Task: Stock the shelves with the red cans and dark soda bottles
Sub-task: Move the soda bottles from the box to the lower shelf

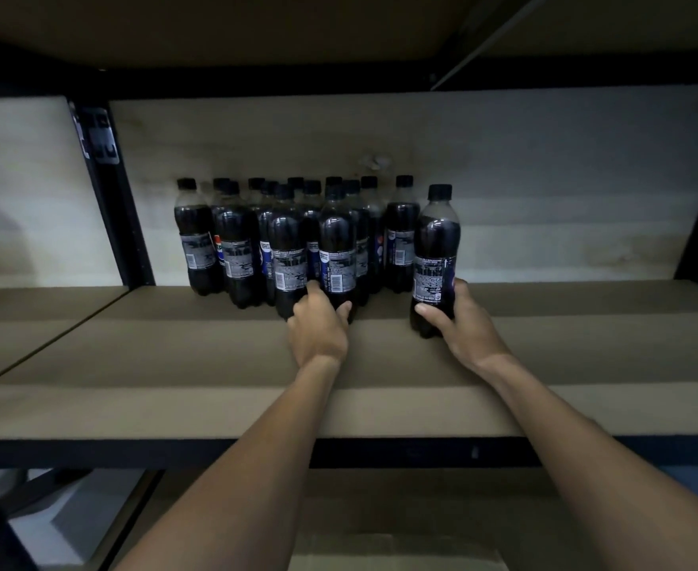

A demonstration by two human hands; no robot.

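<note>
Shelf [174, 356]: our left hand [318, 327] pinches front bottle [337, 249], right hand [468, 327] grips lone bottle [437, 249]; a careless shove could topple the cluster [236, 241].

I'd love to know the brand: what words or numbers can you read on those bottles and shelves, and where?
No text is readable.
Labels on the dark soda bottles: fine print and barcodes, too blurred to read.
Sticker on the shelf post: too dark to read.

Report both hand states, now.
Left hand: gripping the base of the front soda bottle in the group.
Right hand: holding the separate soda bottle, which stands upright.
</note>
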